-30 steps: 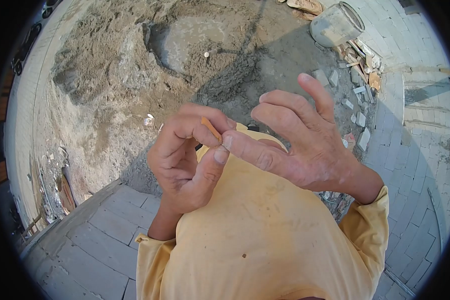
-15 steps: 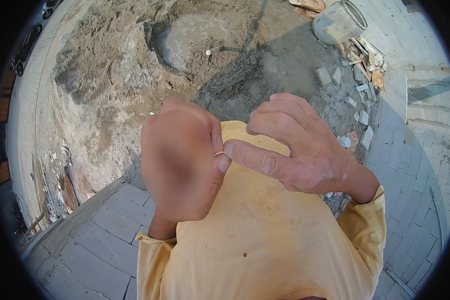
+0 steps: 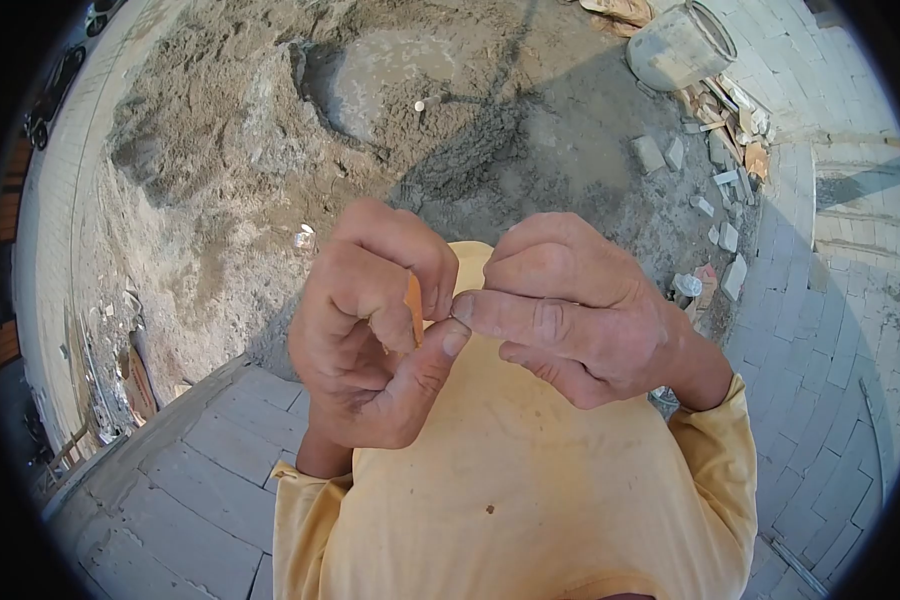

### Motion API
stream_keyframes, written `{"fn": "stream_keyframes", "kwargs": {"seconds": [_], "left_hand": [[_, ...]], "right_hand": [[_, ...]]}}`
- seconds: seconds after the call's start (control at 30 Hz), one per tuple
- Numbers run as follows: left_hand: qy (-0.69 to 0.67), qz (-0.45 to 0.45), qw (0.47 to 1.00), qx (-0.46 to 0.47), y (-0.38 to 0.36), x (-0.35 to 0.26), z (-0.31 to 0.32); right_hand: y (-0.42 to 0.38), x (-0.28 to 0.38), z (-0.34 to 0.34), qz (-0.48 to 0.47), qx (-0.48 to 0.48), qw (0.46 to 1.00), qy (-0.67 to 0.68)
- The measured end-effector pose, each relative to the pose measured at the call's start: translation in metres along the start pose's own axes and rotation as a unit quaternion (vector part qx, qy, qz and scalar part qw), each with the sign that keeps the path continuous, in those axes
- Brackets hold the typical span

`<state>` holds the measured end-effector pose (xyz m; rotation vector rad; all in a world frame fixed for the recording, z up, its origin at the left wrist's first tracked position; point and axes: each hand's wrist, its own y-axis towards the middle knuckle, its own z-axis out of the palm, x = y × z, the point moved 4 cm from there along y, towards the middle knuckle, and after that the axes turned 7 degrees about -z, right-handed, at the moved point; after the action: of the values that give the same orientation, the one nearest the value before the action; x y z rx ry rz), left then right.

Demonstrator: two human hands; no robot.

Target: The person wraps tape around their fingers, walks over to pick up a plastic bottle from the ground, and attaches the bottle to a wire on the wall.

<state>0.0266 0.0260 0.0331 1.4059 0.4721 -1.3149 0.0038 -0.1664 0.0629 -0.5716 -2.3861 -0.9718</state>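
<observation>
Both hands are raised close in front of my chest, over my yellow shirt [image 3: 510, 470]. My left hand [image 3: 375, 330] curls around a small thin orange piece [image 3: 414, 305], pinched between forefinger and thumb; most of the piece is hidden by the fingers. My right hand [image 3: 570, 310] has its fingers folded, and its forefinger and thumb tips meet the left thumb at the end of the orange piece. What the orange piece is cannot be made out.
A sand pile [image 3: 220, 130] with a hollow of wet mortar [image 3: 390, 80] lies ahead. A grey bucket [image 3: 682, 45] stands at the upper right beside broken paving pieces [image 3: 720, 180]. Grey paving stones [image 3: 200, 470] lie below left and along the right.
My right fingers, spread a second ago, have folded down. My left hand turned over and back, and the orange piece sits deeper between its fingers.
</observation>
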Motion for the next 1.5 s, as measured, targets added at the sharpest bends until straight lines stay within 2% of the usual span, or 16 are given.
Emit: {"fn": "stream_keyframes", "kwargs": {"seconds": [0.2,0.27,0.37,0.47,0.9,1.07,1.17,1.23,1.37,1.5], "left_hand": [[0.010,0.015,1.000,-0.022,0.002,0.000,-0.001],[0.003,0.027,0.999,-0.038,0.003,0.000,-0.003],[0.036,0.026,0.998,-0.040,0.002,-0.002,-0.004],[0.040,0.014,0.998,-0.040,0.002,-0.001,-0.003],[0.016,0.028,0.995,-0.095,-0.004,0.000,0.000],[0.035,0.051,0.992,-0.106,-0.007,-0.002,-0.003],[0.052,0.045,0.994,-0.081,-0.009,-0.004,-0.005],[0.068,0.020,0.997,-0.030,-0.010,-0.007,-0.003],[0.099,0.045,0.994,-0.006,-0.009,-0.010,-0.002],[0.105,0.036,0.994,0.006,-0.010,-0.011,-0.001]], "right_hand": [[0.004,-0.002,0.008,0.003,-0.056,0.998,0.004],[0.006,-0.001,0.011,-0.010,-0.072,0.996,-0.042],[0.005,-0.001,0.009,-0.039,-0.038,0.993,-0.100],[0.009,0.002,0.009,-0.055,-0.053,0.988,-0.134],[0.014,0.010,0.010,-0.051,-0.028,0.974,-0.218],[0.011,0.009,0.010,-0.039,-0.043,0.987,-0.149],[0.013,0.012,0.011,-0.017,-0.069,0.993,-0.090],[0.011,0.011,0.011,-0.010,-0.067,0.996,-0.053],[0.009,0.013,0.008,0.027,-0.047,0.998,0.023],[0.006,0.014,0.012,0.016,-0.054,0.998,-0.006]]}}
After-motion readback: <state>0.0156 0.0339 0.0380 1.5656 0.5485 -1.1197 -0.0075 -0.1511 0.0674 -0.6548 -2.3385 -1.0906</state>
